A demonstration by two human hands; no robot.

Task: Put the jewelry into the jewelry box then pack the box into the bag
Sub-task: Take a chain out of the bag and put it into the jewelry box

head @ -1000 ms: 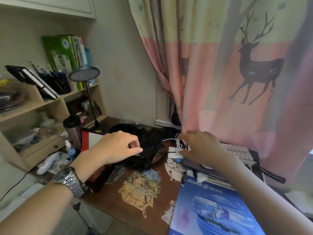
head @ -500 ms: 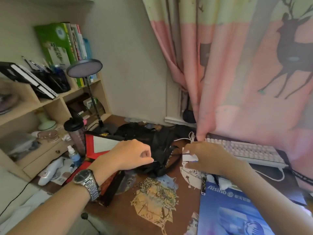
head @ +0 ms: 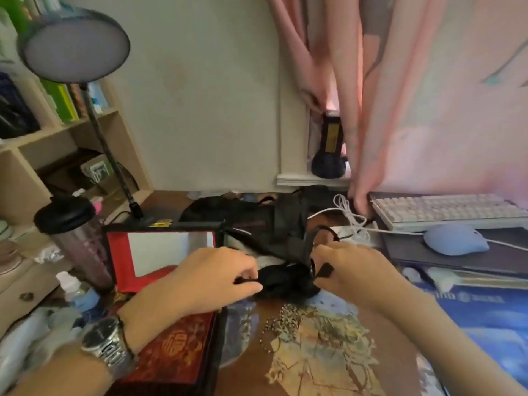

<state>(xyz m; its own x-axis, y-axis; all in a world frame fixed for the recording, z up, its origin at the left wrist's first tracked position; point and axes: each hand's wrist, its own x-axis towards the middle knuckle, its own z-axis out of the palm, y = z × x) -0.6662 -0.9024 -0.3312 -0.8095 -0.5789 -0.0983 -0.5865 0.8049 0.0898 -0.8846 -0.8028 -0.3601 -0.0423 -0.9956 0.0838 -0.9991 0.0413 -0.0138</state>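
Note:
A black fabric bag (head: pixel 268 224) lies at the middle of the desk. My left hand (head: pixel 211 278) pinches its near edge, and my right hand (head: pixel 351 270) grips the bag's other side by a strap. A red jewelry box (head: pixel 171 347) stands open at the left, its mirrored lid (head: pixel 163 252) upright behind my left hand. A beaded chain of jewelry (head: pixel 283 318) lies loose on the desk just below the bag, between my wrists.
A desk lamp (head: pixel 74 44) and a dark-lidded tumbler (head: pixel 74 238) stand left of the box, beside shelves. A white keyboard (head: pixel 445 210), blue mouse (head: pixel 454 238) and white cable (head: pixel 351 215) sit at right. A blue folder (head: pixel 471 315) lies under my right forearm. A pink curtain (head: pixel 414 95) hangs behind.
The view has dropped and moved closer to the desk. My right hand left the cable and keyboard area and came left onto the bag; my left hand stayed on the bag.

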